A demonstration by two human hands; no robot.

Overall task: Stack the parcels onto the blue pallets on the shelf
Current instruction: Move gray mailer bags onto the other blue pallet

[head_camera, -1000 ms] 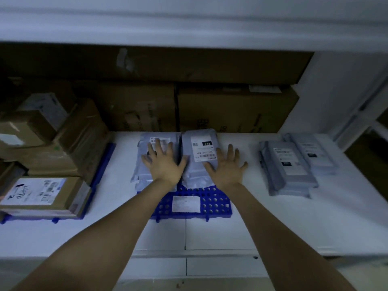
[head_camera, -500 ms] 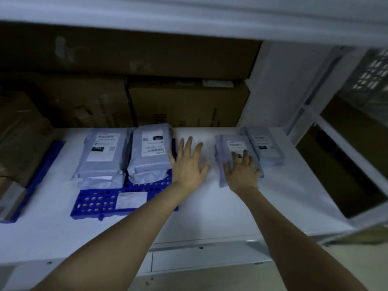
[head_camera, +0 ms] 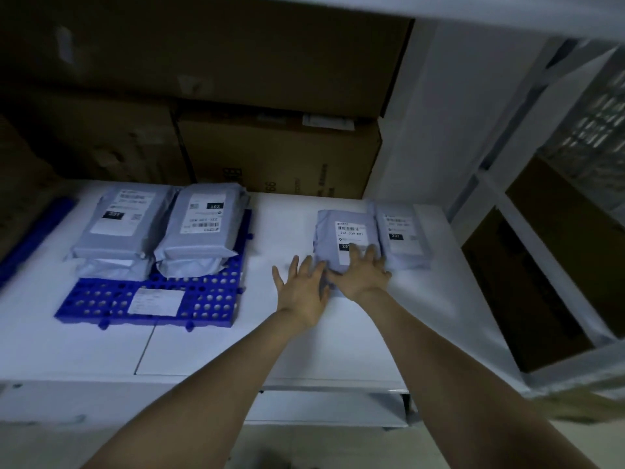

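Blue pallet (head_camera: 101, 301): one, two parcel stacks (head_camera: 199, 228) on it. Loose parcels (head_camera: 400, 235): two. Your right hand (head_camera: 360, 277) flat, splayed, on the left one; left hand (head_camera: 301, 289) splayed beside.

Grey parcels (head_camera: 346, 238) beside blue pallet (head_camera: 101, 301)

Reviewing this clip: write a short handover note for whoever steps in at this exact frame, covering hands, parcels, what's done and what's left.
Left hand: open, fingers straight, fingertips at the left edge of the left loose parcel.
Right hand: open, fingers spread on that parcel's near end; no grip visible.
Right loose parcel lies close beside it on the white shelf.
Done: the left stack and right stack of grey parcels sit on the rear of the blue pallet.
Left: move both loose parcels onto the pallet.
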